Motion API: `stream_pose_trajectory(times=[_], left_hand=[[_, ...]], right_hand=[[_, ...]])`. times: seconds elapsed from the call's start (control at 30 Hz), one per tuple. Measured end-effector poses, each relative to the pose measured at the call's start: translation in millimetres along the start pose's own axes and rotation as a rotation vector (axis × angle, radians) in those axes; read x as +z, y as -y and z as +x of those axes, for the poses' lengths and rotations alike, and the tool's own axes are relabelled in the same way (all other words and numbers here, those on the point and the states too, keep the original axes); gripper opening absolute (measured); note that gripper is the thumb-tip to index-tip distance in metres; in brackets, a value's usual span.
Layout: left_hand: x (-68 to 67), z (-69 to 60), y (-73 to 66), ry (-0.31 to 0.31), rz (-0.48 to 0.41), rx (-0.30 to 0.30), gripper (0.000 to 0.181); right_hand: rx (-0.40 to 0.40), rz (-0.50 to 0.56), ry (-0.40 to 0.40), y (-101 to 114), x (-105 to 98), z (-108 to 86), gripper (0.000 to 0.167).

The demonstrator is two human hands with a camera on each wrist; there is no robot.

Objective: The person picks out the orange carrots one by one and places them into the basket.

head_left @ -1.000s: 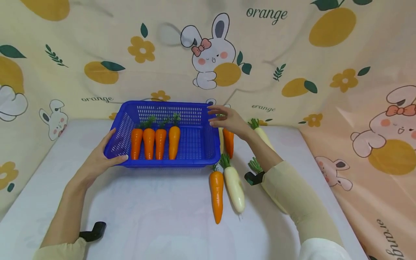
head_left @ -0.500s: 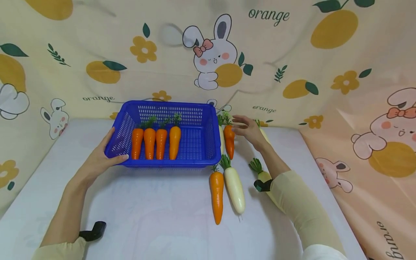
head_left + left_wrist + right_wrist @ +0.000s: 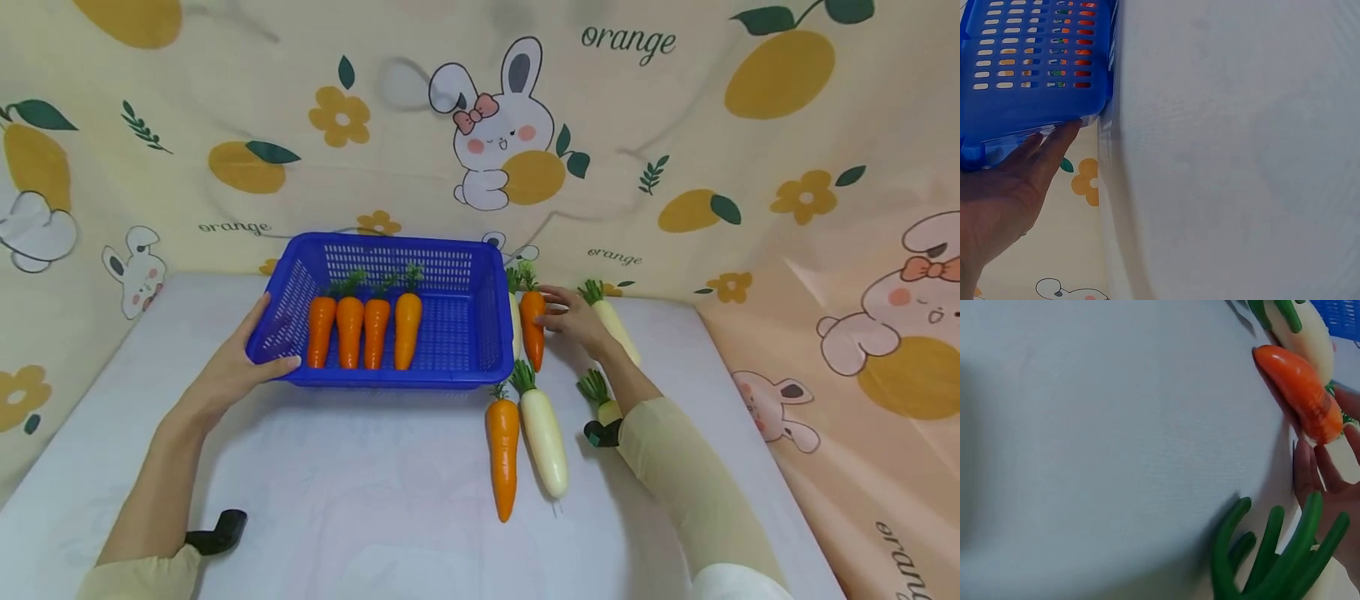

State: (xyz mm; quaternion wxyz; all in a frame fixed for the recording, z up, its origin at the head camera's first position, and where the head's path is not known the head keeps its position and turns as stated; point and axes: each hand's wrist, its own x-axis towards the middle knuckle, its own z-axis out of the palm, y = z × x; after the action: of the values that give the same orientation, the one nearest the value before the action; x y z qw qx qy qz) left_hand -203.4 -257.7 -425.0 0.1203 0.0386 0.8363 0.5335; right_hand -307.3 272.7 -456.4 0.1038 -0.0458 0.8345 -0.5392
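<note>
The blue rectangular basket of perforated plastic (image 3: pixel 405 377) is at the far left part of the smooth white tabletop (image 3: pixel 360 492), with four glossy orange carrots (image 3: pixel 349 333) side by side in it. My left hand (image 3: pixel 228 367) clamps its left near corner, thumb on the rim. Right of the basket lies a shiny, tapered orange carrot with feathery green top (image 3: pixel 533 321). At its right side, my right hand (image 3: pixel 577 321) has fingers apart and slightly bent; whether they press its surface, I cannot tell.
</note>
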Motion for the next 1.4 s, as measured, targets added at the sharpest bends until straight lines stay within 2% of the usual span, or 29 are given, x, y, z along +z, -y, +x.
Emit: stream_pose_trajectory(times=[0.1, 0.23, 0.33, 0.4, 0.53, 0.8, 1.0, 1.23, 1.4], left_hand=[[0.1, -0.6, -0.1, -0.004, 0.004, 0.006, 0.108], [-1.0, 2.0, 0.4, 0.0, 0.014, 0.008, 0.108], [-1.6, 2.6, 2.2, -0.002, 0.018, 0.005, 0.108], [-0.9, 1.0, 3.6, -0.005, 0.012, 0.0, 0.108], [0.1, -2.0, 3.6, 0.002, 0.003, -0.007, 0.108], [-0.3, 0.0, 1.6, -0.004, 0.006, 0.006, 0.108], [0.4, 0.2, 2.5, 0.0, 0.002, -0.003, 0.107], [0.1, 1.8, 1.6, -0.005, 0.009, -0.014, 0.107], [-0.3, 1.6, 1.8, -0.004, 0.008, -0.009, 0.106]], right_hand=[[0.012, -0.035, 0.04, 12.3, 2.9, -1.6, 0.072], [0.016, -0.123, 0.065, 18.6, 7.0, 2.2, 0.079], [0.017, -0.181, 0.064, 11.4, 10.7, 8.0, 0.078], [0.027, -0.179, 0.07, 10.6, 13.2, 6.9, 0.077], [0.038, -0.137, 0.058, 5.9, 13.6, 3.1, 0.076], [-0.017, 0.003, -0.002, -0.1, 6.7, -1.5, 0.074], [0.019, 0.098, -0.021, 1.1, 1.4, -3.4, 0.075], [0.003, 0.191, -0.022, 21.1, 0.5, -7.5, 0.074], [-0.023, 0.201, 0.005, 38.9, 2.0, -10.5, 0.071]])
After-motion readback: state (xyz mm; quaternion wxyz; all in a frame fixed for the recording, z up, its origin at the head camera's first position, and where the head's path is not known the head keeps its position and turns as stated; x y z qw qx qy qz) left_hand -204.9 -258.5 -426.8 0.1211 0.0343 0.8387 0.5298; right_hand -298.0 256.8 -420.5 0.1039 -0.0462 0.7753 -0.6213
